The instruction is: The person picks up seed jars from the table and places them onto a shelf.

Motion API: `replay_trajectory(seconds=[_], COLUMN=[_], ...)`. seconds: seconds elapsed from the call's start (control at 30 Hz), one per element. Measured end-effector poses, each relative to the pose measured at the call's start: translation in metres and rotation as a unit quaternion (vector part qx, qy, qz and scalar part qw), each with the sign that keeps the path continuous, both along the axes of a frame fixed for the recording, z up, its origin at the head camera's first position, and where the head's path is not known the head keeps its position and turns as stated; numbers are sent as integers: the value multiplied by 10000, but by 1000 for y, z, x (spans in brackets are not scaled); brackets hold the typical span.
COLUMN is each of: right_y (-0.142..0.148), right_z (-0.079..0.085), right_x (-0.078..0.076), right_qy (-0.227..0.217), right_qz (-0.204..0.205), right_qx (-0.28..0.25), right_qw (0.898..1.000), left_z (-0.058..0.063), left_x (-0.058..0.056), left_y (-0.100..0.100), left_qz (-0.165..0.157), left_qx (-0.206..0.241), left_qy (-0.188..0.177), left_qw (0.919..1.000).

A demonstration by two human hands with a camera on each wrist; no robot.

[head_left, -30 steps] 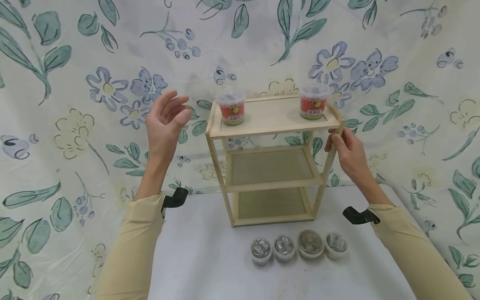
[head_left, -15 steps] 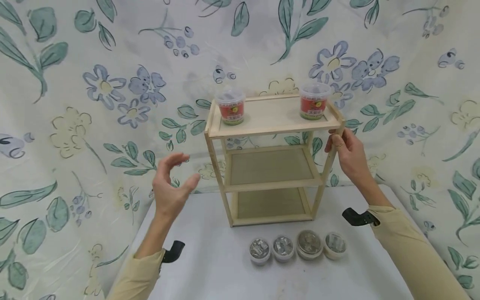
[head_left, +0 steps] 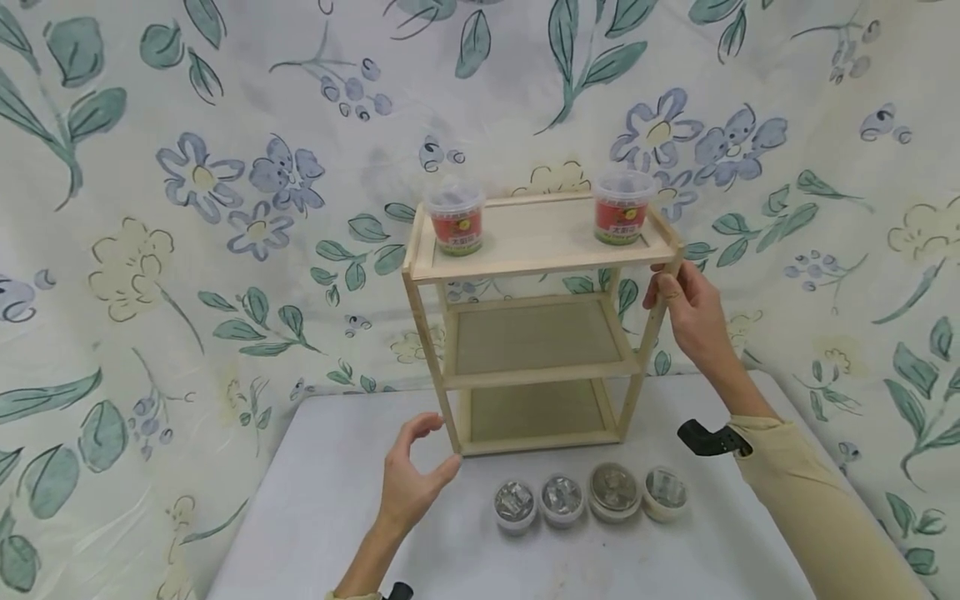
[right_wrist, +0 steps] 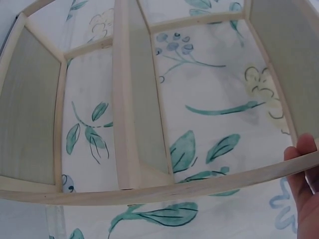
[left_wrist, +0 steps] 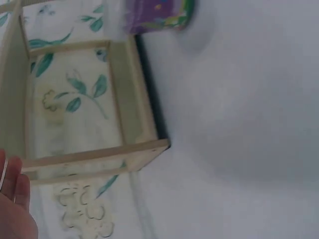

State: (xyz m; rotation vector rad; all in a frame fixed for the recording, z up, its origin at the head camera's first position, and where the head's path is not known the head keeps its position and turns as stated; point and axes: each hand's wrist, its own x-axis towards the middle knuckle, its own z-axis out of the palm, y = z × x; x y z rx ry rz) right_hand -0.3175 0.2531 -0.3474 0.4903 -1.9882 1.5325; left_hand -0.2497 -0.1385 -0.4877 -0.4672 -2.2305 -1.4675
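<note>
A three-tier wooden shelf rack [head_left: 536, 375] stands upright on the white table. My right hand [head_left: 693, 312] grips its right front post near the top, thumb in front; the right wrist view shows those fingers [right_wrist: 304, 174] at the post [right_wrist: 224, 184]. Low beside the left front leg is my left hand [head_left: 408, 479], thumb and fingers apart with nothing between them. Two clear plastic cups with red labels, the left cup [head_left: 457, 233] and the right cup [head_left: 619, 221], sit on the top shelf.
Several small round lidded tubs, such as the leftmost tub [head_left: 514, 508] and the larger tub [head_left: 615, 492], stand in a row before the rack on the table [head_left: 322, 500]. A purple-labelled tub [left_wrist: 154, 12] shows in the left wrist view. Floral cloth [head_left: 225, 350] hangs behind.
My left hand has come down from beside the top shelf to the left front leg's foot, also moving right. My right hand keeps its grip on the post.
</note>
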Motion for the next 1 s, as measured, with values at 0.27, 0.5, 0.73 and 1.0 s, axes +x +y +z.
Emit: replay_trajectory(seconds=[0.27, 0.5, 0.73, 1.0], right_y=[3, 0, -1, -2], right_z=[-2, 1, 2, 1], right_x=[-1, -2, -1, -1], right_qy=[-27, -79, -136, -127], right_qz=[-217, -134, -182, -147], right_qx=[150, 157, 224, 146], right_qw=[9996, 9998, 9995, 9997], left_z=[-77, -100, -102, -102], left_x=[19, 29, 26, 30], left_y=[24, 46, 51, 57], left_qz=[-465, -863, -995, -1013], left_qx=[-325, -283, -377, -390], left_qy=[-1340, -2312, -2432, -2481], left_qw=[9894, 9687, 9641, 9626])
